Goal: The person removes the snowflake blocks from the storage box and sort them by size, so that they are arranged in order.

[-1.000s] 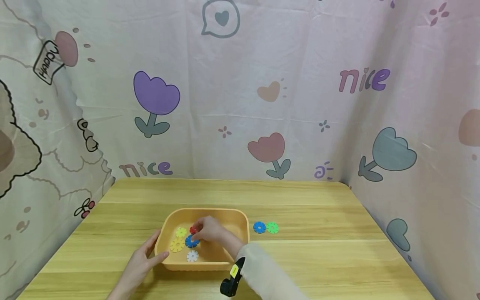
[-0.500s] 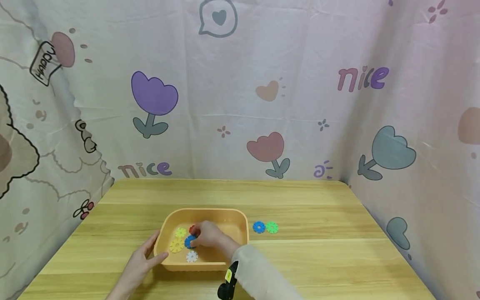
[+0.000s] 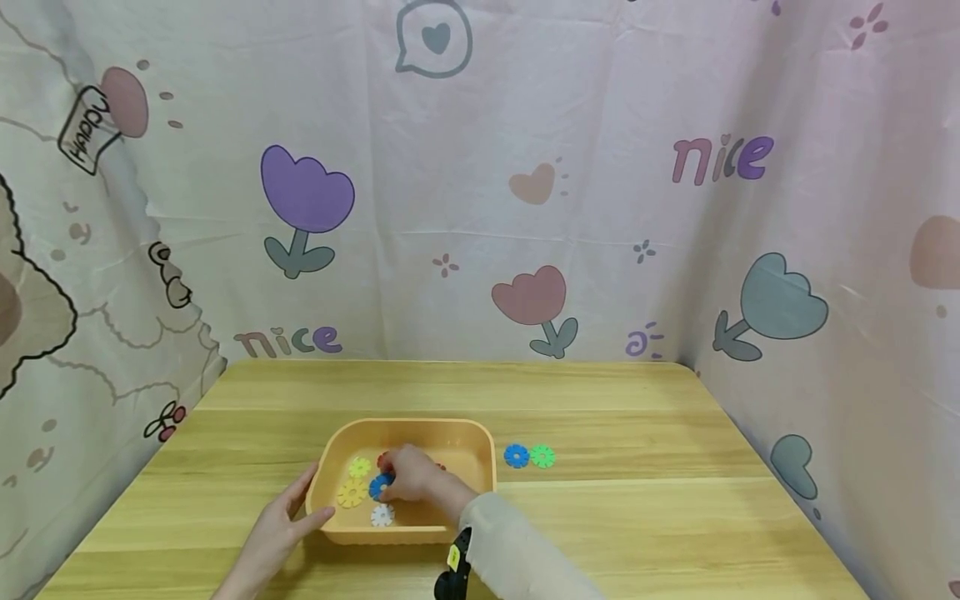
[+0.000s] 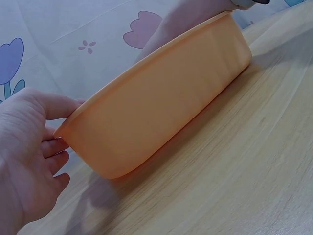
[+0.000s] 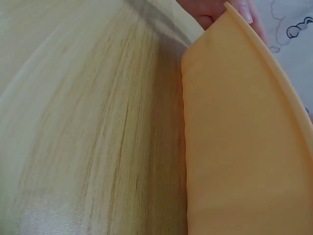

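Note:
An orange plastic tub (image 3: 420, 534) stands on the table with several notched toy discs inside. My left hand (image 3: 279, 518) grips its left end; in the left wrist view the thumb lies over the rim and the fingers are outside the wall. Inside the tub, my right hand (image 3: 416, 477) has its thumb and fingers curled at a blue notched disc (image 3: 377, 487), partly covering it. A red disc (image 3: 382, 461) shows at its fingertips. Left of these lie a light yellow disc (image 3: 360, 467) and a larger yellow disc (image 3: 351, 492). Nearer me is a white disc (image 3: 382, 515).
Right of the tub, a second blue disc (image 3: 516, 456) and a green disc (image 3: 542, 456) lie side by side on the wooden table (image 3: 637, 517). Another bit of red (image 3: 441, 467) peeks out behind the right hand. A printed curtain (image 3: 450, 167) hangs behind the table.
The right hand has lowered slightly toward the blue disc, its thumb now at the disc's right edge. The left hand keeps its hold on the tub.

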{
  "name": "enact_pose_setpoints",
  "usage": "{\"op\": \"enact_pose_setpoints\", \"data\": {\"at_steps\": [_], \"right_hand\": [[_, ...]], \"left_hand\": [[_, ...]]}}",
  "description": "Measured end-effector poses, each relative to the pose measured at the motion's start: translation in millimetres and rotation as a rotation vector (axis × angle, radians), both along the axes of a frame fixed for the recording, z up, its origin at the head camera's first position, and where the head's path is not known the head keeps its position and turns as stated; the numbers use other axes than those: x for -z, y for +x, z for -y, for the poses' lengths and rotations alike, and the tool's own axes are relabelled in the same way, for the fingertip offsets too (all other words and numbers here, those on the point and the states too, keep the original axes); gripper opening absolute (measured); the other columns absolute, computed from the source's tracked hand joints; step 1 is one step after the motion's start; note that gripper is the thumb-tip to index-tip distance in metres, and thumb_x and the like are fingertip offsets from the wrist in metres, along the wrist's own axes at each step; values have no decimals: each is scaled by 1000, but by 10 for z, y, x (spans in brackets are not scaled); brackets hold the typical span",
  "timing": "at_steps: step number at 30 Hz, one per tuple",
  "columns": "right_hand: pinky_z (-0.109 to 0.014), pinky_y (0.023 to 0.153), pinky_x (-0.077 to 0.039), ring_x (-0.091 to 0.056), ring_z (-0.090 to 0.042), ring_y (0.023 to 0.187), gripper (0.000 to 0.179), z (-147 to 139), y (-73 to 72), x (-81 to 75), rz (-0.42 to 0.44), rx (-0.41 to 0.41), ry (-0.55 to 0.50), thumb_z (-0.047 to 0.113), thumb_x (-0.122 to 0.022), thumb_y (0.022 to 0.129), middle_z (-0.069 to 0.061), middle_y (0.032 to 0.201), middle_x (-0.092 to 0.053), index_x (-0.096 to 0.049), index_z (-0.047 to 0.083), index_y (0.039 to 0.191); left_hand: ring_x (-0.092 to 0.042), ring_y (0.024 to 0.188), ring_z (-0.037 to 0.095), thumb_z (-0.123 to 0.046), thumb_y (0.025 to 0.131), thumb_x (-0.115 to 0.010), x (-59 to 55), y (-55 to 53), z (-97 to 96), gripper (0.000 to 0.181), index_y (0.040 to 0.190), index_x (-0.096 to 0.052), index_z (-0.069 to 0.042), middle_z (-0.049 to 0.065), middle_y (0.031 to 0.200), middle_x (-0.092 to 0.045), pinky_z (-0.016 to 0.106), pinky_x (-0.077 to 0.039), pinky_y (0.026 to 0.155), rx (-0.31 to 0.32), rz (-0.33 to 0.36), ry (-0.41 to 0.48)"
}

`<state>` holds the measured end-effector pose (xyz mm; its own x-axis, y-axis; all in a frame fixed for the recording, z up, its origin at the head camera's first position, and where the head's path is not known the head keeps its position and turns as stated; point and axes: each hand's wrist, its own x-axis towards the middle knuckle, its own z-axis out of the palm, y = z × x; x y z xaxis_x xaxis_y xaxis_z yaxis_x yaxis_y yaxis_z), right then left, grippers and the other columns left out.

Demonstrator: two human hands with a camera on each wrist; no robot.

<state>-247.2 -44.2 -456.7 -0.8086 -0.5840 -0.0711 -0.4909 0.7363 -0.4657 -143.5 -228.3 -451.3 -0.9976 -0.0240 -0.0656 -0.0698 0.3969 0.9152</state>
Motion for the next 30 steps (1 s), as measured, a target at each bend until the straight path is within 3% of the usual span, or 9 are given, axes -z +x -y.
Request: {"op": "enact_pose_setpoints", "data": {"at_steps": [7,17,20,25,28,30], "right_hand": [[-15,62,-39,-40,-8,69,29,-2,33,-9,21,5,13,22,-81,72,6,77,-44,-57,11,85],[-15,66,-43,-47,-5,71,27,-58,-3,-31,-26,-45,-37,15,-76,78,8,81,-54,-58,15,98],[-16,62,-43,-47,-7,68,19,-105,-25,-38,20,-45,-122,10,-72,80,6,78,-54,-59,14,94],[-18,51,-47,-52,-11,57,13,-227,-60,-94,206,-20,-334,2,-68,82,2,71,-54,-60,8,89],[-20,46,-47,-53,-16,52,13,-312,-67,-171,236,-27,-419,-1,-68,82,0,68,-54,-60,4,91],[-22,46,-47,-55,-20,53,13,-374,-72,-219,237,-26,-449,-2,-67,82,-1,68,-55,-60,2,92]], "left_hand": [[-12,134,46,-21,88,-64,-12,14,-3,82,145,-12,7,29,149,-10,48,-22,104,0,12,26],[-13,134,46,-19,88,-64,3,-2,6,81,145,-13,7,30,148,-11,46,-24,103,2,9,12],[-13,134,47,-17,88,-64,21,-10,13,81,145,-13,8,31,148,-11,46,-24,103,6,7,11],[-14,133,47,-17,88,-64,31,-21,17,80,144,-13,8,30,148,-11,48,-23,103,7,-2,8],[-14,133,48,-16,87,-64,27,-12,16,80,144,-15,9,31,147,-12,47,-23,103,6,-25,15],[-15,133,47,-17,87,-65,24,-3,17,79,144,-16,9,30,148,-13,38,-26,104,3,-35,18]]}}
